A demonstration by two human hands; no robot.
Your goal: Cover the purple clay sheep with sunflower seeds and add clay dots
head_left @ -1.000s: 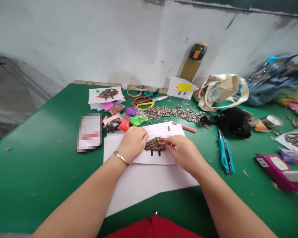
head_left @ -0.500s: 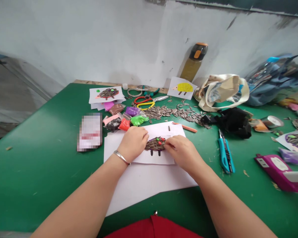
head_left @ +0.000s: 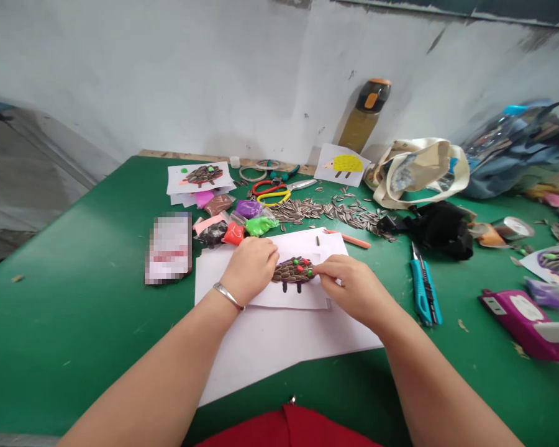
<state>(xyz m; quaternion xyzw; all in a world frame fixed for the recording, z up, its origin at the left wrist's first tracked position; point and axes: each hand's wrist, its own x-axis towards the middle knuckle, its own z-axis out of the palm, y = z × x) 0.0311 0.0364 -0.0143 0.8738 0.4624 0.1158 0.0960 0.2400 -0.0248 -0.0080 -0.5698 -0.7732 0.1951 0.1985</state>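
Observation:
A hedgehog figure of sunflower seeds (head_left: 291,271) with red and green dots and two dark legs lies on a white card (head_left: 261,299), on top of larger white sheets (head_left: 256,347). My left hand (head_left: 250,268) rests closed on the card at the figure's left end; whatever its fingers hold, if anything, is hidden. At the figure's right end, my right hand (head_left: 349,282) has its index finger stretched out, the tip touching beside a green dot. Its other fingers are curled, with nothing visible in them. A single seed (head_left: 317,240) lies above the figure.
Behind the sheets are bags of coloured clay (head_left: 261,226), a seed pile (head_left: 298,211), scissors (head_left: 274,197) and an orange pencil (head_left: 354,241). A cutter (head_left: 423,288) lies to the right, a pixelated object (head_left: 168,248) to the left. A bottle (head_left: 363,115) stands by the wall.
My right hand has shifted slightly right, and its index finger is now extended. A green dot now shows at the figure's right end, where the fingers were. My left hand has not moved.

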